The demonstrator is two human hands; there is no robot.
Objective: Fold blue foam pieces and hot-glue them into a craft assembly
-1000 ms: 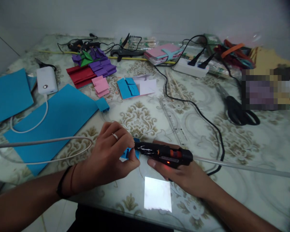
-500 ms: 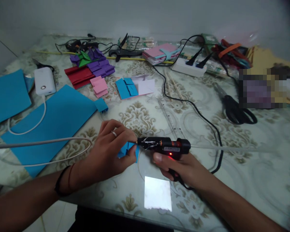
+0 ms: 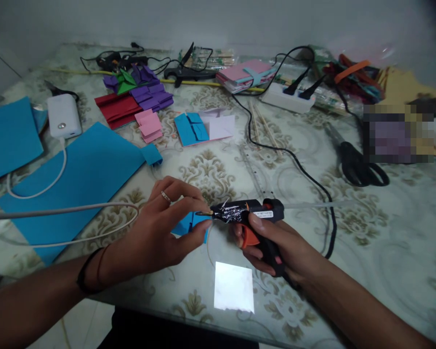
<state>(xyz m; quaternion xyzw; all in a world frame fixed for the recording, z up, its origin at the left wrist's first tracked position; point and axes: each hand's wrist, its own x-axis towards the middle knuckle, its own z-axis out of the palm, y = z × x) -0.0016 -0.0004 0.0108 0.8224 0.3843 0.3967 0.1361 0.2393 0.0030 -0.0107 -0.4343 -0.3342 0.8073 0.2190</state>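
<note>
Between the thumb and fingers of my left hand (image 3: 163, 230) is a small folded blue paper piece (image 3: 200, 228), partly hidden by those fingers. My right hand (image 3: 281, 245) is wrapped around the grip of a black glue gun (image 3: 236, 212), with fingers at its orange trigger (image 3: 250, 237). The gun lies nearly level, its nozzle (image 3: 208, 213) pointing left at the fingertips of my left hand, over the blue paper. Whether the tip touches the paper I cannot tell. A clear glue stick (image 3: 312, 205) sticks out of the gun's rear.
Blue sheets (image 3: 76, 179) and a white power bank (image 3: 63, 116) lie to the left. Folded papers (image 3: 150, 99) sit farther back. A clear ruler (image 3: 252, 169), black scissors (image 3: 359, 165), a black cord (image 3: 294, 155) and a power strip (image 3: 287, 97) are on the right.
The glue gun has rolled in my right hand, so its orange trigger and label now show. Its nozzle has shifted slightly right, and my left fingers have parted a little around the blue paper.
</note>
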